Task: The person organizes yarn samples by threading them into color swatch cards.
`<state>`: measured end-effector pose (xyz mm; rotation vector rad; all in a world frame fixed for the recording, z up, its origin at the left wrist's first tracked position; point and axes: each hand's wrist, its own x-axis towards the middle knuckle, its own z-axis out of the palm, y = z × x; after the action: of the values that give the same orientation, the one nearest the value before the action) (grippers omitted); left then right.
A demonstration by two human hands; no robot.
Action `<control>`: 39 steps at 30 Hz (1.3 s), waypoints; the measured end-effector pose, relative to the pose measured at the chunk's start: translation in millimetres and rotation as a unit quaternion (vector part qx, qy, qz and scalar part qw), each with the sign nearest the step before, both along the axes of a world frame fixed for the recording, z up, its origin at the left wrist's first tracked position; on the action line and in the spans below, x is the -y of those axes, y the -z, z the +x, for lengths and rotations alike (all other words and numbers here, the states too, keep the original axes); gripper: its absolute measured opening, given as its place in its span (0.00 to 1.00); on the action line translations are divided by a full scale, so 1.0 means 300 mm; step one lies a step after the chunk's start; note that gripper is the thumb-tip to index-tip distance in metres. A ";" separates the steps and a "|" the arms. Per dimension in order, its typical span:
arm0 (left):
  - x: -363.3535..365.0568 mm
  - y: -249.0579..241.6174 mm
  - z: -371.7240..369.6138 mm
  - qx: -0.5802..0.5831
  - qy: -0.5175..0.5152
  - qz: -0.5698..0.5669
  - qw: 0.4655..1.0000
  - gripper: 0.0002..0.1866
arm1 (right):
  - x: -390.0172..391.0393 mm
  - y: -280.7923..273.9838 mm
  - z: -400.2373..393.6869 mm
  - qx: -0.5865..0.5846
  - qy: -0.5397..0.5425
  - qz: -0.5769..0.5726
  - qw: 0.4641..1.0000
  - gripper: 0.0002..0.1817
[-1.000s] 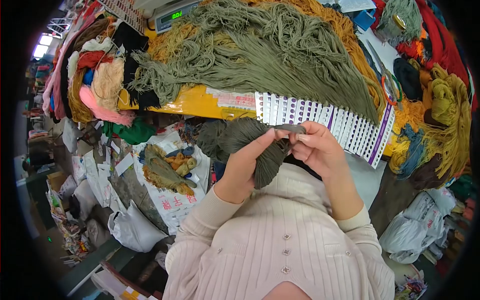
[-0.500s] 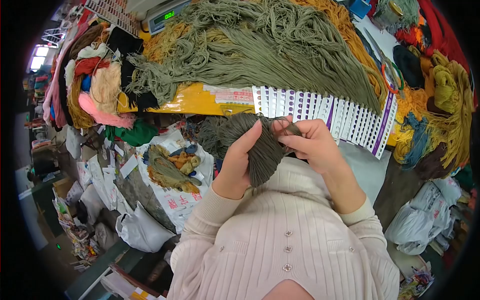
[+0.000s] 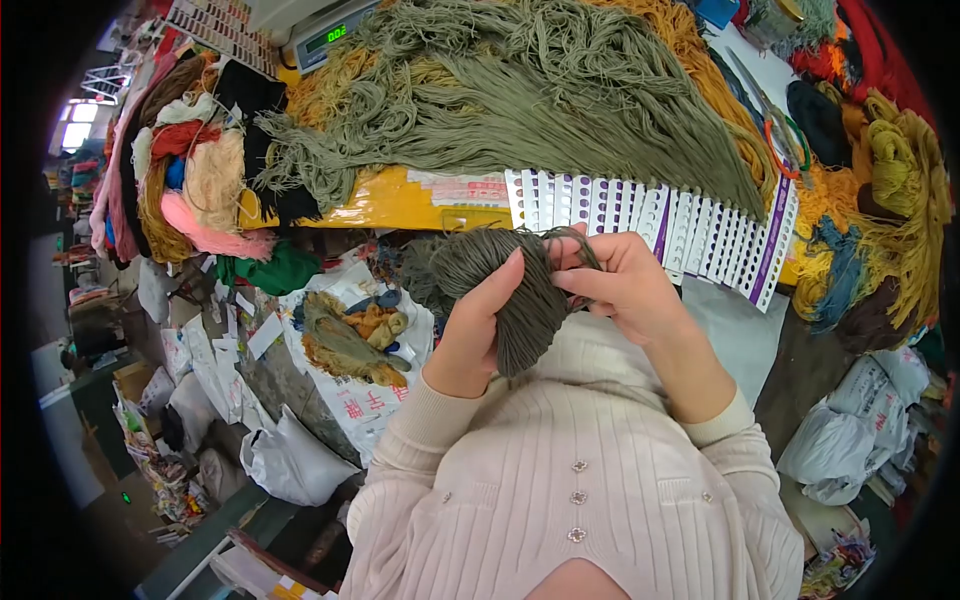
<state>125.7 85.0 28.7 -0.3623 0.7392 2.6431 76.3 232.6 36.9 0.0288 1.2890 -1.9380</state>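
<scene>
A bundle of dark grey-green yarn [image 3: 518, 305] is gripped in my left hand [image 3: 472, 330], its thumb laid across the front of the strands. My right hand [image 3: 630, 285] pinches a few strands at the bundle's right side, thumb against the fingers. More dark yarn hangs behind the bundle on the left. Just beyond my hands, a large pile of grey-green yarn [image 3: 540, 110] is spread over the table. White punched cards [image 3: 690, 235] with rows of holes lie under its near edge.
A scale [image 3: 330, 35] with a green display stands at the back left. Scissors [image 3: 768, 115] with orange and green handles rest on the right. Coloured yarn skeins [image 3: 212, 180] hang at the left table end. A white sack [image 3: 295, 460] sits on the floor.
Both hands keep nearly the same place and grip. The right fingers have shifted slightly at the pinched strands, and the whole view has moved a little.
</scene>
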 end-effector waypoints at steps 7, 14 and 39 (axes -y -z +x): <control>0.006 -0.013 -0.006 0.010 -0.003 0.068 0.998 0.23 | -0.003 -0.012 -0.002 0.035 0.015 -0.039 0.999 0.09; -0.016 -0.039 -0.021 0.058 -0.029 -0.036 0.997 0.11 | 0.009 0.037 0.025 -0.100 0.088 0.001 0.991 0.07; 0.987 0.227 0.317 -0.038 -0.304 0.124 0.944 0.25 | -1.101 -0.201 -0.426 -0.322 0.427 -0.098 0.839 0.05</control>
<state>220.7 -211.2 -39.3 -0.4789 0.3342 3.2987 -51.7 562.8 97.1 -0.2045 1.6589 -3.0247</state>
